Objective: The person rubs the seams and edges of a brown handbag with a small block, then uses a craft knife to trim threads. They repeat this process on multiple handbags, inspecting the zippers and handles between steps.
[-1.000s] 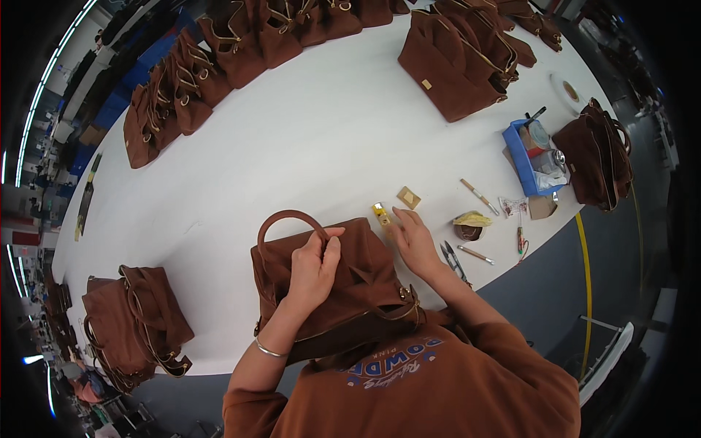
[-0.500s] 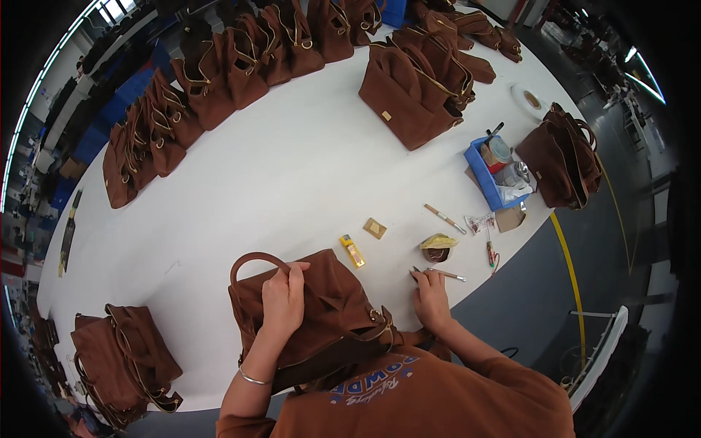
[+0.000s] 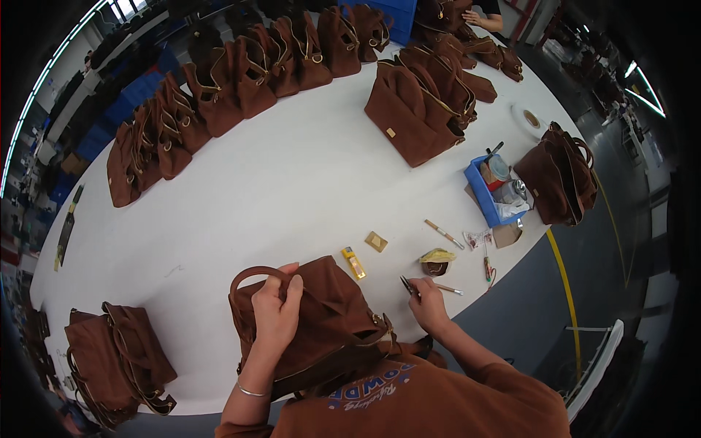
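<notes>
A brown leather handbag (image 3: 332,303) lies tilted on the table edge against my body, with gold zip and ring fittings at its right side. My left hand (image 3: 277,310) is closed round the bag's upright handle (image 3: 247,273), fingers curled over it. To the right of the bag, just above the table, my right hand (image 3: 429,305) grips a small dark pointed tool (image 3: 409,285). Its two tips look like those of tweezers or snips; I cannot tell which. Beside that hand lie a thin pen-like tool (image 3: 451,290) and a small open pot (image 3: 437,266) with yellowish wrapping.
A yellow box-cutter-like item (image 3: 353,263) and a small tan block (image 3: 376,241) lie beyond the bag. At right stand a blue bin (image 3: 487,191) of supplies and a tape roll (image 3: 527,117). More brown bags (image 3: 252,87) line the far edge. Another person's hand (image 3: 473,16) shows far back.
My right hand has shifted slightly left toward the bag, and the dark tool's tips show more. My left fingers have wrapped round the handle. Another person's hand has appeared far back.
</notes>
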A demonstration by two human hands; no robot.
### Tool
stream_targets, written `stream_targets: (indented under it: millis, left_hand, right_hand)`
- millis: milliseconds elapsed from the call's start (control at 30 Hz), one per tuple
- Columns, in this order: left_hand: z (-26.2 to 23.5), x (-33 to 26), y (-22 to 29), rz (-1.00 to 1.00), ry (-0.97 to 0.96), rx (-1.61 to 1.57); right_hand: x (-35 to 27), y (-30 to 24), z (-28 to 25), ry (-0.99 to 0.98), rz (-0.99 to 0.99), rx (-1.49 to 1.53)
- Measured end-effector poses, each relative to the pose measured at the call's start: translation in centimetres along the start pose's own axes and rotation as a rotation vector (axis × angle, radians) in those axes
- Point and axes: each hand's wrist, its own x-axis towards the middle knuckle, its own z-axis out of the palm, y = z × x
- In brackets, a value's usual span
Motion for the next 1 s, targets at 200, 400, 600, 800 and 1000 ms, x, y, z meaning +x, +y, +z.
stream_targets:
  millis: [200,400,600,800,1000]
  left_hand:
    - [-0.6,-0.4,0.6,-0.045,0.037,-0.062]
    - [-1.4,-0.4,0.8,-0.163,0.059,-0.215]
    - [-2.5,-1.0,0.5,-0.186,0.086,-0.348]
    - [-3.1,-1.1,-0.5,-0.227,0.091,-0.451]
    - [-2.9,-0.7,-0.7,-0.284,0.087,-0.538]
  right_hand:
    - [4.2,-8.1,-1.6,-0.031,-0.027,0.307]
    - [7.9,-13.3,-0.4,-0.046,-0.327,0.546]
    - [8.3,-18.0,1.0,-0.392,-0.084,0.824]
    - [8.2,-18.8,2.7,-0.528,-0.130,0.841]
    - [8.4,-18.5,3.8,-0.431,-0.310,0.771]
